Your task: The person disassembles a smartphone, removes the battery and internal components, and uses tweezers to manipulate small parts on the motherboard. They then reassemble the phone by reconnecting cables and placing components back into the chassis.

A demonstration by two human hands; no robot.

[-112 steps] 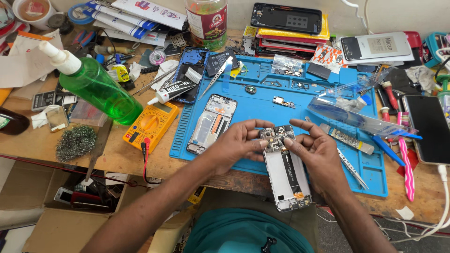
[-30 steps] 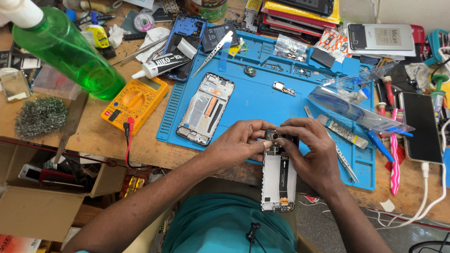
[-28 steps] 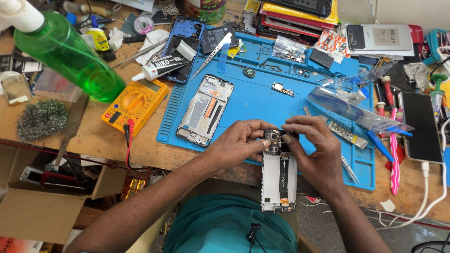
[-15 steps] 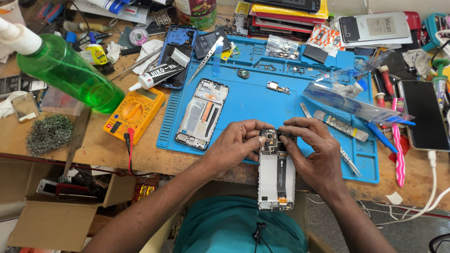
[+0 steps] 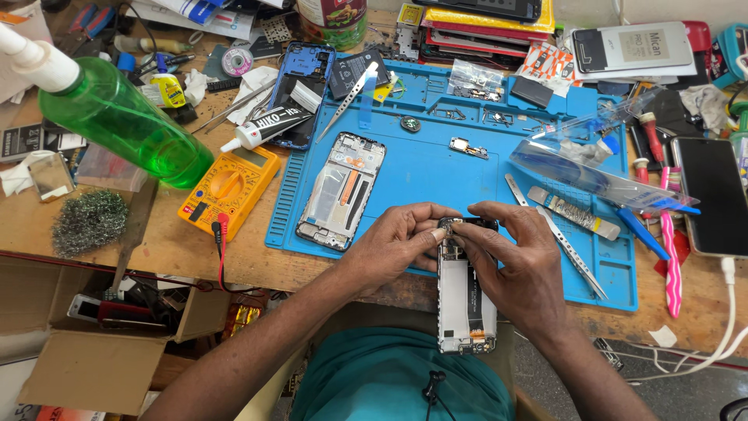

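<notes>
Wooden workbench (image 5: pixel 195 249), worn and scuffed, filling most of the view from above. Blue work mat (image 5: pixel 436 168) spread over its middle, reaching the near edge. Open cardboard box (image 5: pixel 93 366) under the bench at lower left, with a red cable running along the bench front above it. Grey floor (image 5: pixel 686 394) visible at lower right beneath a trailing white cable (image 5: pixel 725 327). Even, bright light throughout, with only soft shadows on the wood.
</notes>
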